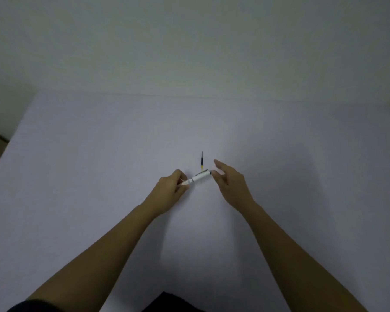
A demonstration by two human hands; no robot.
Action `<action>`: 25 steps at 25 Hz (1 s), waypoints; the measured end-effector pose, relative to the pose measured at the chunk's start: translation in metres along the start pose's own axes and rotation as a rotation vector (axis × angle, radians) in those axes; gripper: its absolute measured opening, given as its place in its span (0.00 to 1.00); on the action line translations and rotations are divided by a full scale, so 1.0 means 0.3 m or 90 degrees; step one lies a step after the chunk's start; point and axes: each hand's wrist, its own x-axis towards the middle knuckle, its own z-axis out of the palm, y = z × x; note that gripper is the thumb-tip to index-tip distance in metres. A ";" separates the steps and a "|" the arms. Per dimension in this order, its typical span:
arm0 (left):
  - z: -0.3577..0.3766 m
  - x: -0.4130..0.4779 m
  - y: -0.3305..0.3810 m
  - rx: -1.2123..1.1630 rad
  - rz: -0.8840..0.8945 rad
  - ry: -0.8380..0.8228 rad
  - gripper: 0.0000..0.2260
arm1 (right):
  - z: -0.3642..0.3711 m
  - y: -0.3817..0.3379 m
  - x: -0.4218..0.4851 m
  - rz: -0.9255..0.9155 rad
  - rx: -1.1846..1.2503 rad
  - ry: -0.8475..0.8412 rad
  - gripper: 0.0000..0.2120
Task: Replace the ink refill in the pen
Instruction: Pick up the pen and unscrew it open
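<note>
The left hand (170, 188) has its grip clamped on the tip end of the white pen (197, 177), holding it just above the worktop (99, 165), likely so the barrel stays steady. The right hand (231, 184) is spread, fingers apart, thumb touching the pen's far end and holding nothing. A refill (202, 161) lies just behind, within reach for the swap.

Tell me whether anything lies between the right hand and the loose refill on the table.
Nothing visible blocks it. The ink refill lies alone on the white table, just beyond the white pen. The right hand touches the pen's far end with open fingers; the left hand pinches the tip end.
</note>
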 end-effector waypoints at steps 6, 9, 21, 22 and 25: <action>-0.051 -0.075 0.036 0.086 0.138 0.013 0.12 | -0.039 -0.081 -0.046 -0.003 -0.016 -0.101 0.10; -0.065 -0.091 0.039 0.096 0.137 0.040 0.12 | -0.046 -0.106 -0.059 0.005 -0.019 -0.176 0.09; -0.066 -0.110 0.044 0.100 0.105 0.152 0.11 | -0.042 -0.132 -0.079 0.069 0.244 -0.145 0.08; -0.061 -0.106 0.044 0.089 0.095 0.155 0.12 | -0.039 -0.122 -0.076 0.094 0.304 -0.135 0.08; -0.051 -0.099 0.023 0.053 0.053 0.140 0.16 | -0.039 -0.075 -0.050 0.199 0.406 -0.054 0.07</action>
